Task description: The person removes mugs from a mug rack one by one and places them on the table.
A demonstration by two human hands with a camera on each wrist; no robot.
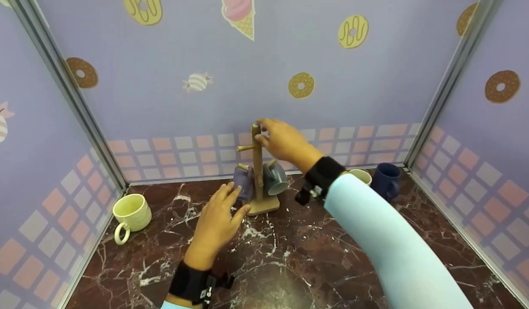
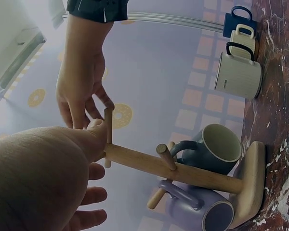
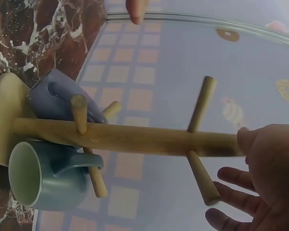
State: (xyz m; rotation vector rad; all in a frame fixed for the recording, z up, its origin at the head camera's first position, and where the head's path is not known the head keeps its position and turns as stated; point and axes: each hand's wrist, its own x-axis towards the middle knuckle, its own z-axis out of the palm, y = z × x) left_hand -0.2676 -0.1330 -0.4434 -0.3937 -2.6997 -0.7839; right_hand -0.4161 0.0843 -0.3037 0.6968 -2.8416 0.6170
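Observation:
A wooden mug rack [image 1: 258, 163] stands upright near the back wall. From its lower pegs hang a purple mug [image 3: 58, 98] and a grey-blue mug [image 1: 275, 179]. My right hand [image 1: 285, 139] is at the top of the post; in the right wrist view its thumb lies against the post end while the other fingers spread apart below, near an upper peg [image 3: 202, 178]. Lower down, my left hand [image 1: 219, 214] is held in front of the purple mug with fingers extended and nothing in them. Whether it touches that mug I cannot tell.
A pale yellow mug [image 1: 133, 212] stands at the left wall. Toward the right back corner are a navy mug [image 1: 385, 180], a cream mug [image 1: 361, 175] and a white mug with a dark handle [image 2: 238, 74], hidden behind my right wrist in the head view. Patterned walls enclose the marbled tabletop [image 1: 290, 266].

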